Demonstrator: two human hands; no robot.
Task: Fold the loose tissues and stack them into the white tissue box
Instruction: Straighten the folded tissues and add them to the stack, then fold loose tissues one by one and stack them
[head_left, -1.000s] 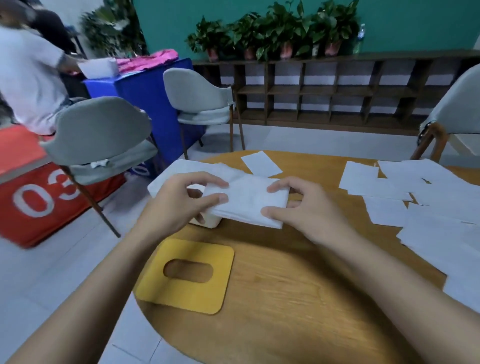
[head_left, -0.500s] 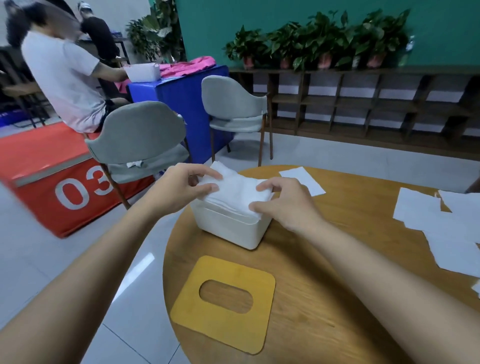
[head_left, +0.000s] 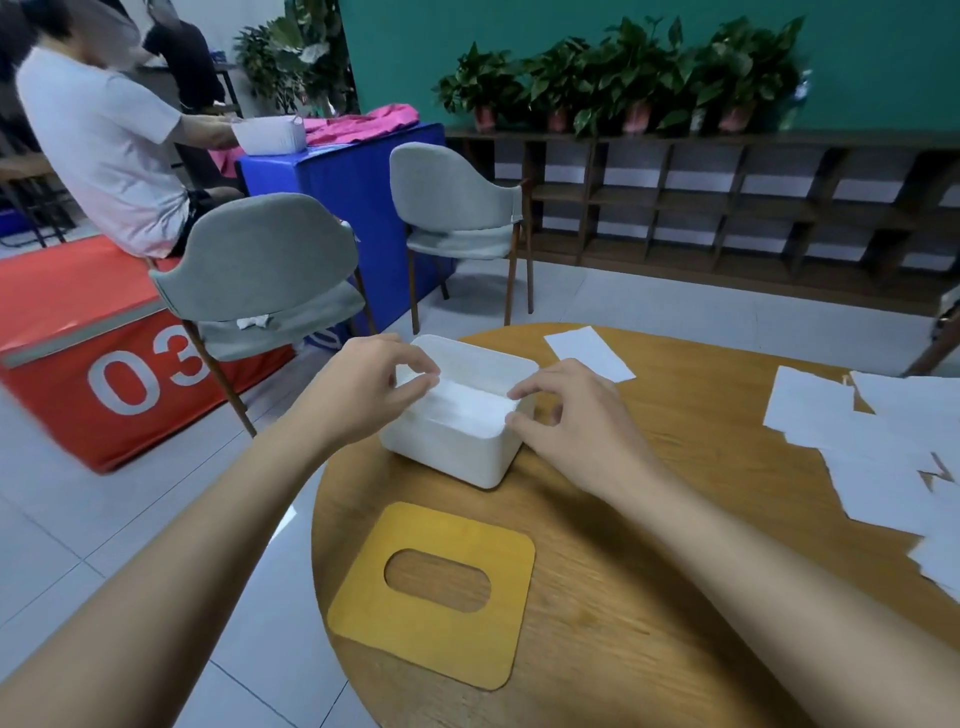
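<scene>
The white tissue box (head_left: 447, 452) stands open-topped near the far left of the round wooden table (head_left: 649, 545). A folded stack of tissues (head_left: 470, 405) lies inside it, below the rim. My left hand (head_left: 363, 389) pinches the stack's left end with thumb and fingertips over the box's left rim. At the right rim my right hand (head_left: 566, 421) holds the stack's right end between index finger and thumb. Several loose tissues (head_left: 872, 441) lie flat on the right of the table, and one single tissue (head_left: 589, 353) lies behind the box.
The yellow box lid (head_left: 431, 639) with an oval slot lies on the table in front of the box. Two grey chairs (head_left: 260, 275) stand beyond the table's left edge. A person sits on a red block at far left. A wooden shelf lines the back wall.
Both hands carried the folded stack left over the box and lowered it inside; it stood above the rim half a second ago and now sits below it. The camera view shifted left.
</scene>
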